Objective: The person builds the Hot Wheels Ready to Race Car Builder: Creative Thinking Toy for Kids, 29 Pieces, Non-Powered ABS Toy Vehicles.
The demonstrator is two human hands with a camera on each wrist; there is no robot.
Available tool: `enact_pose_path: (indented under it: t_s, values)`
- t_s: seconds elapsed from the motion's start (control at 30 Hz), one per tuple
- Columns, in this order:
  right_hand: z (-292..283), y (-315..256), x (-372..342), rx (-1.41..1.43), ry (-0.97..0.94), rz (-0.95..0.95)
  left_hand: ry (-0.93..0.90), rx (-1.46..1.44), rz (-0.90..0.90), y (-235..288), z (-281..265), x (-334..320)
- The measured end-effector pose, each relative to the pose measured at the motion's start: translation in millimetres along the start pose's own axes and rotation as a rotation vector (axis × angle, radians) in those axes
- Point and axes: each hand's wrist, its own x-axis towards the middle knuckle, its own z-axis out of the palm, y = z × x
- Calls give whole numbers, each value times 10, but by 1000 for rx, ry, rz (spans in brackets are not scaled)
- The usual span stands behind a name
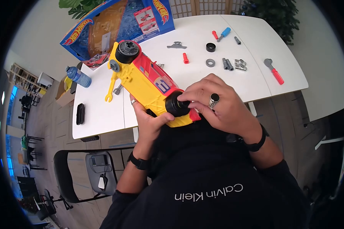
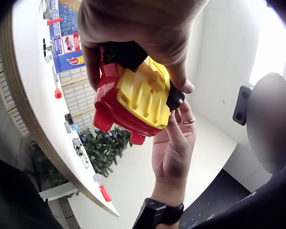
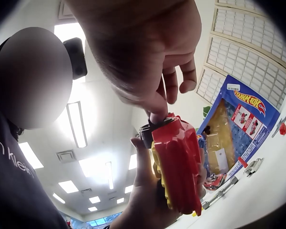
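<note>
A red and yellow toy car [image 1: 147, 82] is held on its side above the table's near edge, its yellow underside facing the body. The left hand [image 1: 148, 124] grips the car's lower end, thumb on the yellow underside. At the black wheel [image 1: 176, 104] the right hand [image 1: 214, 101] has thumb and index finger pinched at the hub; what lies between the fingertips is hidden. In the left wrist view, the car's yellow and red end [image 2: 143, 93] hangs below the left hand [image 2: 138, 28]. The right wrist view shows the right hand's fingers on the wheel [image 3: 150, 133].
On the white table [image 1: 156, 47] lie a yellow wrench [image 1: 111, 88], a red-handled tool [image 1: 274, 71], a blue screwdriver [image 1: 224, 33], a black ring [image 1: 210, 47], a grey ring [image 1: 210, 63] and several small parts. A blue toy box [image 1: 118, 28] and a water bottle [image 1: 78, 76] stand at the left.
</note>
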Motion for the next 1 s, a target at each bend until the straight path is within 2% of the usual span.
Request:
enact_pose_path:
  t_s: [0.17,0.23,0.37,0.57,0.77,0.83,1.0]
  values:
    - [53,-7,-38,-148,-6,-11,33,-3,-4,50,53,-26]
    - [90,-37,-44,-419,41,-157,66,67,28,45,26,-38]
    - [86,-79,-62,-474,61,-193,56,71,17,54,49,-45]
    - [136,-110,-111,-488,31,-154,71,225,138,-8,-19,-53]
    - [220,-53,-167,-417,31,-92,93,289,160,1,-3,-75]
    - [242,-41,-176,-264,34,-12,96,287,164,3,-2,-77]
    - [254,-34,-200,-232,10,26,98,286,164,11,24,-99]
